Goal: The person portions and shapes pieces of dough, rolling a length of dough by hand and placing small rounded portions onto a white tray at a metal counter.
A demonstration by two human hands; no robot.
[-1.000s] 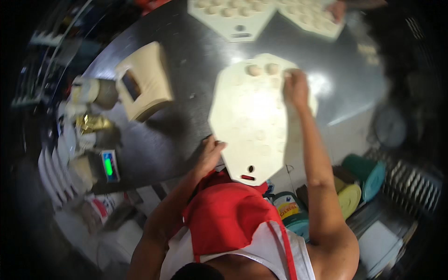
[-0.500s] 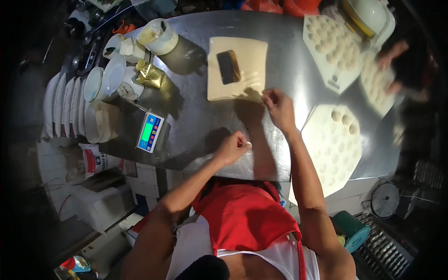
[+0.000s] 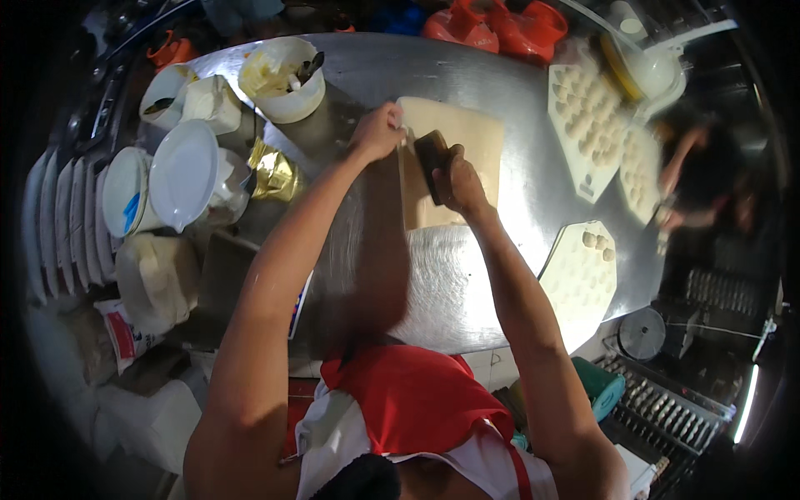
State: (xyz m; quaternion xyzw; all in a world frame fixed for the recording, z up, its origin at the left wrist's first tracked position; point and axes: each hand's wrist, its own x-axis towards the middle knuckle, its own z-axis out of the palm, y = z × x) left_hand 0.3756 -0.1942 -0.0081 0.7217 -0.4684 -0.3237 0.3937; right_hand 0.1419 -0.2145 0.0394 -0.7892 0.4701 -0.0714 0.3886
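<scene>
Over the pale slab [image 3: 475, 133] on the desk [image 3: 450, 287], a dark block [image 3: 429, 157] is clasped by the right grip [image 3: 460, 183]; beyond, at its corner, the left grip [image 3: 377, 132] is curled, its hold unclear. Farther, a dark utensil [image 3: 313, 66] is held in a smeared tub [image 3: 290, 108].

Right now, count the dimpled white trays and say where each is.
3: one tray at upper right, a second tray at its lower right, a third tray below both. More may be hidden.
</scene>
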